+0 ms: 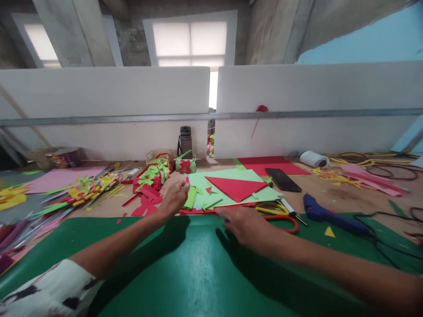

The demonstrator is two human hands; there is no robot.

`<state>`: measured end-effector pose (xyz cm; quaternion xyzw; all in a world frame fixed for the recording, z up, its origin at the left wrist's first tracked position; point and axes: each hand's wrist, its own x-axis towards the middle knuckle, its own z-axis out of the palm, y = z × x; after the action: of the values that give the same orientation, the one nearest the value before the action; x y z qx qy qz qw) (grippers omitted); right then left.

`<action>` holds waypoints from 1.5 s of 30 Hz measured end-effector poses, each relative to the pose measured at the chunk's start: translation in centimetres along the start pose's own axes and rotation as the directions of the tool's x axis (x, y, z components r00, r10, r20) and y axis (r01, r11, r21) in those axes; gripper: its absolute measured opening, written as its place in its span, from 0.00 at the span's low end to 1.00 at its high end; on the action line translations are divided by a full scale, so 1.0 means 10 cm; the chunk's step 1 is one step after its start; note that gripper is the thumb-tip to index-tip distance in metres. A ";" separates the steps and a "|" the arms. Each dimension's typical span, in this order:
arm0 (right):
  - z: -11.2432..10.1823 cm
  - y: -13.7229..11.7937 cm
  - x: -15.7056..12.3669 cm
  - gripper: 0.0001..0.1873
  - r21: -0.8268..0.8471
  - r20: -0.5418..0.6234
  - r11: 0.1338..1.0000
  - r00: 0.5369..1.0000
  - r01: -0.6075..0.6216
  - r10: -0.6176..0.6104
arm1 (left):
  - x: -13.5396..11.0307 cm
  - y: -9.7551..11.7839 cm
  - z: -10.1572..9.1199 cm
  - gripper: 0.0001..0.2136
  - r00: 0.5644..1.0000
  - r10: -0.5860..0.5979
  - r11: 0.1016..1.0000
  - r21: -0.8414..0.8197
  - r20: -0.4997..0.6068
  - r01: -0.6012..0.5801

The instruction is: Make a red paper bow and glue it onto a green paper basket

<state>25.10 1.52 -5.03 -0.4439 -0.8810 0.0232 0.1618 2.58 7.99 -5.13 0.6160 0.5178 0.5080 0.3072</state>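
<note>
My left hand is curled, pinching a small red scrap at the left edge of a stack of light green paper sheets. A red paper triangle lies on top of that stack. My right hand lies flat, fingers spread, on the near edge of the stack and on the green mat, holding nothing. Just right of it lie yellow-handled scissors and red-handled scissors.
A blue glue gun with a black cord lies right. A black phone rests on a red sheet. Paper bows, a small green basket, a dark bottle and coloured scraps crowd the left. White partition boards stand behind.
</note>
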 end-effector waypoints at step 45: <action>0.24 0.26 -0.49 0.04 -0.183 -0.108 0.980 0.990 0.074 -0.095 | 0.34 0.13 1.22 0.07 0.514 0.339 0.179 0.483 0.788 -0.857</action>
<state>29.06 -0.58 -9.10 -0.4193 -0.8867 -0.0887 0.1735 14.35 12.69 -6.46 0.9436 0.2837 0.0770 -0.1524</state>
